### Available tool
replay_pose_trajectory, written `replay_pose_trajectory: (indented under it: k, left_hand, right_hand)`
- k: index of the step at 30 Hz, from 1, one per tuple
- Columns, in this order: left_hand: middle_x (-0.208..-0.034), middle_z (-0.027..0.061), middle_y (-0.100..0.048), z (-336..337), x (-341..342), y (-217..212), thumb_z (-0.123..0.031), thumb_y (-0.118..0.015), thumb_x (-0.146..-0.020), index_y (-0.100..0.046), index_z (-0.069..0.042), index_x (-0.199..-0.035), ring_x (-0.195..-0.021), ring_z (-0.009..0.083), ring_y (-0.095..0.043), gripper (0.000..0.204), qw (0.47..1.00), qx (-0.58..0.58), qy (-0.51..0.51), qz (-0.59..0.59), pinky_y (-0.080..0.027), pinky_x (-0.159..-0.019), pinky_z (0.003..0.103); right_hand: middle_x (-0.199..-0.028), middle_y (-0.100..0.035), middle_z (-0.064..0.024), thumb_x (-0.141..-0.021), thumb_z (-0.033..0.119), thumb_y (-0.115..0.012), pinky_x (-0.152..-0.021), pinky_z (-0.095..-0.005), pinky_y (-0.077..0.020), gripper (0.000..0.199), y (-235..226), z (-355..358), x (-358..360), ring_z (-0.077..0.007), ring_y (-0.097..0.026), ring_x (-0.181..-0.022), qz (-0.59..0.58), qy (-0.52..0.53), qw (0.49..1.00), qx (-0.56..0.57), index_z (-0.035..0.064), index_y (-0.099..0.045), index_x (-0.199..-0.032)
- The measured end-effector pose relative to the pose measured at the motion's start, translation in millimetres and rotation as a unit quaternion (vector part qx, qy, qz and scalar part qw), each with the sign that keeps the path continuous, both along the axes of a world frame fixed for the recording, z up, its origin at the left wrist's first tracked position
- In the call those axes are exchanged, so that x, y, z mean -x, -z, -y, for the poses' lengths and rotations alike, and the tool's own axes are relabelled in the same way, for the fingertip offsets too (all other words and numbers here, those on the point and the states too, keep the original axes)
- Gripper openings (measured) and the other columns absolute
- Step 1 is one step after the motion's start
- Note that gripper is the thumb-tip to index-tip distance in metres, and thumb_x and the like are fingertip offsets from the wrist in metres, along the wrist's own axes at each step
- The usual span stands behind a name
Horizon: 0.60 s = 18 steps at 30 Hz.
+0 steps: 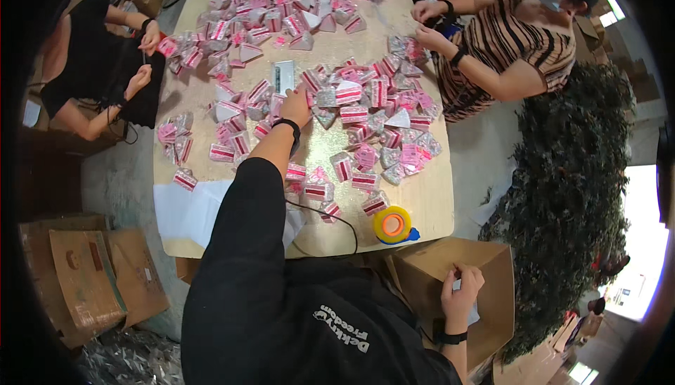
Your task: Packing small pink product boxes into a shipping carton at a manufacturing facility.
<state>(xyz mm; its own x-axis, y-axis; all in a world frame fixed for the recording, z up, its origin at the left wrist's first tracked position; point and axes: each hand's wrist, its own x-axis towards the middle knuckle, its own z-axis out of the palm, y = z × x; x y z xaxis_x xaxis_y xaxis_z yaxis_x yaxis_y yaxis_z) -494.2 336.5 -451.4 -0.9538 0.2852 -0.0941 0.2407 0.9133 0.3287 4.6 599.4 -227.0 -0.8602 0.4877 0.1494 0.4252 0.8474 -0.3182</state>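
Note:
My left hand (296, 106), with a black band on its wrist, reaches out over the wooden table (422, 206). It rests on a heap of small pink, red and silver wedge-shaped packets (365, 114). Whether its fingers hold one of them is hidden. Low at the right, my right hand (460, 292) grips the top edge of an open cardboard box (485, 265) beside the table. Something pale shows under its fingers.
A yellow and orange tape dispenser (392, 225) sits near the table's front edge, with white sheets (184, 209) and a black cable (330, 217) to its left. More packets (281, 2) cover the far end. Three people work around the table. Flattened cartons (84, 272) lie at left, dark foliage (569, 195) at right.

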Motion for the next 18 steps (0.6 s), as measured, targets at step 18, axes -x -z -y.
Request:
replay_pose_trajectory:
  k: [18]
  left_hand:
    - [-0.091, 0.0336, -0.065, 20, -4, -129, -0.016, -0.066, -0.080, -0.067, 0.008, -0.091, -0.092, 0.0478, -0.065, 0.027, 0.992, -0.116, 0.050, -0.022, -0.051, -0.081, 0.051]
  right_hand:
    - [-0.084, -0.064, -0.0095, -0.079, 0.013, -0.069, -0.088, -0.0442, -0.0397, 0.018, 11, -10, -5, -0.0307, -0.058, -0.093, -0.038, -0.032, 0.998, 0.036, 0.0055, -0.067, -0.096]
